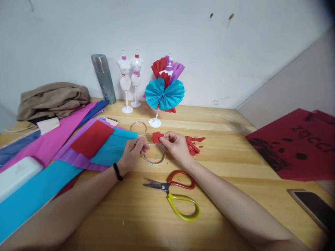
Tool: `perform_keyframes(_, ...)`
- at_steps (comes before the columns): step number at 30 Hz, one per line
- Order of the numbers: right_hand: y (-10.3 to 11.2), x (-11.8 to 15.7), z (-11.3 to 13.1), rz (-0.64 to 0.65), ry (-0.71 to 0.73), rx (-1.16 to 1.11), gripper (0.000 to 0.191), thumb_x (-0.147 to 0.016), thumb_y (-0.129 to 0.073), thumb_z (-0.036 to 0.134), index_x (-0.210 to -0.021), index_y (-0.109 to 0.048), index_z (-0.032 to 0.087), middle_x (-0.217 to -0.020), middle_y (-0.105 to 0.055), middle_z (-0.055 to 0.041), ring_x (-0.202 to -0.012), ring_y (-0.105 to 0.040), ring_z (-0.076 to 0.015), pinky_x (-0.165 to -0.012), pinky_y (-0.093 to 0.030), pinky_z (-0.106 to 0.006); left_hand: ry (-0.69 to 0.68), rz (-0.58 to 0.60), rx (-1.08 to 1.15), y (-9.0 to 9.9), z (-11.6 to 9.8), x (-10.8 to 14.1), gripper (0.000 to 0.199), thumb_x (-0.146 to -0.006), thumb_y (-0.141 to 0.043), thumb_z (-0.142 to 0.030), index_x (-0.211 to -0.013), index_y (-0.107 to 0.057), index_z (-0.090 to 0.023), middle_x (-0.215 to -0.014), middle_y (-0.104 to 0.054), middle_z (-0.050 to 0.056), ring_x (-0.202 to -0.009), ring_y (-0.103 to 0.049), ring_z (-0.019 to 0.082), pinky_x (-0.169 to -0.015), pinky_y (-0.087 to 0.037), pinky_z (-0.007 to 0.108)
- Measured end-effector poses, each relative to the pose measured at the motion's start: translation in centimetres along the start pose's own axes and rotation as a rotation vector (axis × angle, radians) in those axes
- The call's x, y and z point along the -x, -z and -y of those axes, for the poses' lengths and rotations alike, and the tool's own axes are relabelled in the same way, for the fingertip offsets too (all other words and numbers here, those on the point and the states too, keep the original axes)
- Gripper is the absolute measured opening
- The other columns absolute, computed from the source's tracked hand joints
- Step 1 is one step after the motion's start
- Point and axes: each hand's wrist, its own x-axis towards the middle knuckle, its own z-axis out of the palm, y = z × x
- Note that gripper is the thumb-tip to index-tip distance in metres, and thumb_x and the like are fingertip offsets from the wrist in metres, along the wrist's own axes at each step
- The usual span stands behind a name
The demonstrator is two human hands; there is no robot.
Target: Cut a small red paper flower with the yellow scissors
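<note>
A small red paper flower (157,137) with a scalloped edge is pinched between the thumb and fingers of my right hand (176,145). My left hand (134,153), with a black band on its wrist, has its fingers drawn together just left of the flower. What they hold, if anything, I cannot make out. Between my hands lies a roll of tape (154,162), and a second roll of tape (138,133) is behind it. Red paper scraps (193,144) lie right of my right hand. Scissors with red and yellow handles (167,188) rest nearer to me, blades apart.
White mannequin stands (125,83) and a mannequin in pleated blue, red and purple paper (164,94) stand at the back. A metal flask (104,78) leans against the wall. Coloured paper sheets (91,137) cover the left. A red bag (293,146) and a phone (314,209) are right.
</note>
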Motion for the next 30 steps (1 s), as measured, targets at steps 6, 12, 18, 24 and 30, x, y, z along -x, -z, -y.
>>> perform_keyframes(6,1.7,-2.5,-0.1,-0.033,0.009,0.081,0.039,-0.070,-0.078,0.055,-0.065,-0.058,0.021,-0.052,-0.051,0.0048,-0.046,-0.039,-0.0098,-0.047,-0.033,-0.026,-0.038,-0.066,-0.078,0.2,-0.1,0.3,0.066,-0.092,-0.052,-0.074,-0.054,-0.059,-0.021,-0.053,-0.056,0.001,-0.054,-0.049,0.014,-0.057,-0.043,0.029)
perform_keyframes(12,1.1,-4.8,-0.6,0.083,-0.007,0.220,0.035,-0.065,-0.084,0.045,-0.057,-0.062,0.018,-0.052,-0.054,0.0037,-0.050,-0.040,-0.0093,-0.050,-0.031,-0.025,0.004,-0.151,-0.076,0.3,-0.1,-0.3,0.066,-0.090,-0.053,-0.075,-0.053,-0.058,-0.021,-0.052,-0.053,0.000,-0.052,-0.046,0.013,-0.055,-0.040,0.029)
perform_keyframes(18,0.0,-7.2,-1.3,0.156,0.027,0.362,0.027,-0.069,-0.080,0.026,-0.052,-0.061,0.018,-0.048,-0.051,0.0055,-0.048,-0.042,-0.0093,-0.053,-0.035,-0.025,0.042,-0.202,-0.055,0.2,-0.3,-0.4,0.065,-0.085,-0.057,-0.078,-0.053,-0.058,-0.021,-0.052,-0.054,0.001,-0.052,-0.046,0.014,-0.056,-0.039,0.030)
perform_keyframes(24,0.7,-7.1,0.1,0.123,0.150,0.489,0.008,-0.071,-0.079,0.012,-0.073,-0.075,0.018,-0.063,-0.068,-0.0003,-0.058,-0.057,-0.0154,-0.062,-0.045,-0.029,0.052,-0.200,-0.051,0.3,0.1,-0.6,0.061,-0.088,-0.055,-0.073,-0.055,-0.057,-0.022,-0.052,-0.053,0.000,-0.052,-0.046,0.014,-0.055,-0.038,0.031)
perform_keyframes(30,1.4,1.3,2.8,0.779,0.763,0.563,0.026,-0.103,-0.051,0.016,-0.102,-0.078,0.018,-0.097,-0.078,-0.0089,-0.091,-0.070,-0.0201,-0.083,-0.055,-0.032,-0.031,0.046,-0.169,0.2,0.1,0.0,0.039,-0.093,-0.051,-0.045,-0.064,-0.060,-0.021,-0.062,-0.061,0.001,-0.062,-0.054,0.017,-0.063,-0.041,0.030)
